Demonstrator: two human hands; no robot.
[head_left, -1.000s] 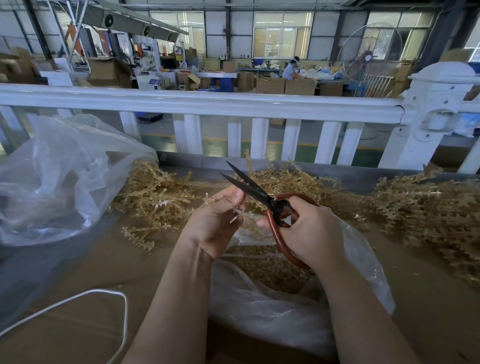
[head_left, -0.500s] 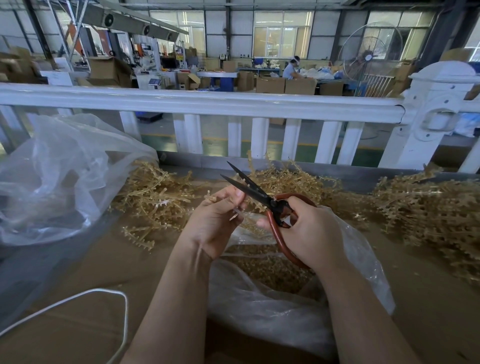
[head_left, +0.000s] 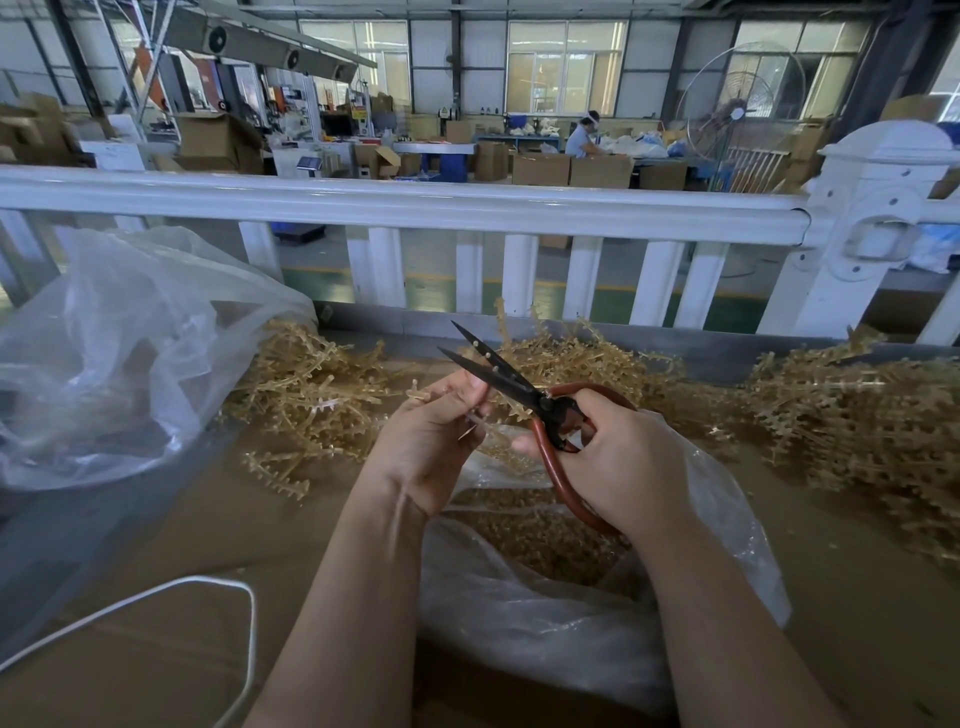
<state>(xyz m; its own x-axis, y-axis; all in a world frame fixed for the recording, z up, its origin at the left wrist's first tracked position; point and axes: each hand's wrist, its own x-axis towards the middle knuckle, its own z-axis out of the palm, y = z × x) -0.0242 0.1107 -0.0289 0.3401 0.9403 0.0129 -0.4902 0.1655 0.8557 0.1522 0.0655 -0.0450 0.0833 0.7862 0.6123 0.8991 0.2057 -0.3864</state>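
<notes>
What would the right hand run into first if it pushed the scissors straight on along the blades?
Likely the left hand, whose fingertips pinch a tan sprig right by the lower blade of the scissors. Depth is unclear; the right hand might carry the blades just over them.

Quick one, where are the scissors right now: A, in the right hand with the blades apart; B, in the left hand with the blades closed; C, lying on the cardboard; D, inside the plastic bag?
A: the right hand grips the red handles of the scissors, whose dark blades stand apart and point toward the white railing, while the left hand pinches a thin tan sprig beside them.
</notes>
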